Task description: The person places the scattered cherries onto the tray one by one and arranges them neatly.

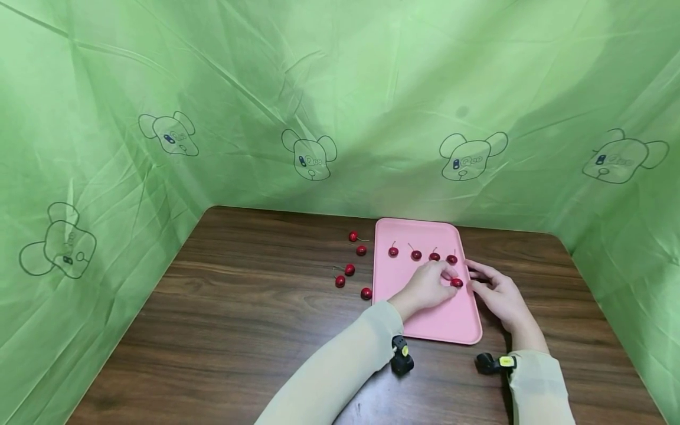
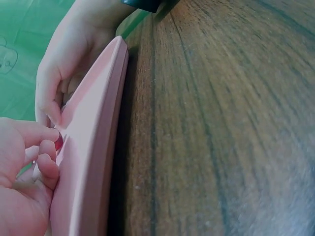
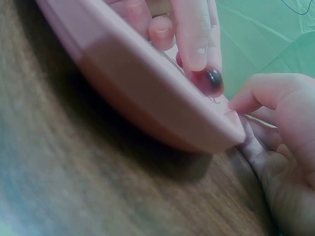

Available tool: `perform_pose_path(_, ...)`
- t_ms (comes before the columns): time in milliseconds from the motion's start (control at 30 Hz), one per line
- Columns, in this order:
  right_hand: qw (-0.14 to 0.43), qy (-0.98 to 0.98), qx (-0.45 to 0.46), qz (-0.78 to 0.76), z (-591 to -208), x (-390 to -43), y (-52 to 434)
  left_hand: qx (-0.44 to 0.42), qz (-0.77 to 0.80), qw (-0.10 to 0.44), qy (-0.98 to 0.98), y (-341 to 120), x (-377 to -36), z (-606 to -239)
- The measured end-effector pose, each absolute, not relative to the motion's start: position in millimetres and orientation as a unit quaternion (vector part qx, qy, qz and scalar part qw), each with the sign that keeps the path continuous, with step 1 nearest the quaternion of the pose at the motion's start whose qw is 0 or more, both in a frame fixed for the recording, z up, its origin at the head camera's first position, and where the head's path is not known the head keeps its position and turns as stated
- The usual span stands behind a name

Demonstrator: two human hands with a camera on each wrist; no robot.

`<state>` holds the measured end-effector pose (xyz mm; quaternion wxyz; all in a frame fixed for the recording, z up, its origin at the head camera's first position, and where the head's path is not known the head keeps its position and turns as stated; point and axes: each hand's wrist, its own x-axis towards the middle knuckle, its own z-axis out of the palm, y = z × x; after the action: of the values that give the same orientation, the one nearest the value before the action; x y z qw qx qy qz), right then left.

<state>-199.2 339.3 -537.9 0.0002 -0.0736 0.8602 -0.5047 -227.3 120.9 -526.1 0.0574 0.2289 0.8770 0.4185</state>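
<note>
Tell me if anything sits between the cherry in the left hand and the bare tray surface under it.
Nothing visible does. The left hand pinches the cherry just over bare pink tray. The row of four cherries lies farther back, and the right hand rests at the tray's right edge.

The left hand (image 2: 22, 167) pinches a cherry (image 2: 58, 143) over the pink tray (image 2: 93, 128).
</note>
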Motion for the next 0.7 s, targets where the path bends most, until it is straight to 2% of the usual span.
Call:
perform_pose_path(367,0.003,0.861,-0.074,-0.503,-536,-198,339,0.222,0.439,0.06,0.868,111,-224,-516)
perform_pose_path(700,0.01,0.864,-0.065,-0.5,-538,-199,339,0.21,0.447,0.067,0.867,79,-222,-490)
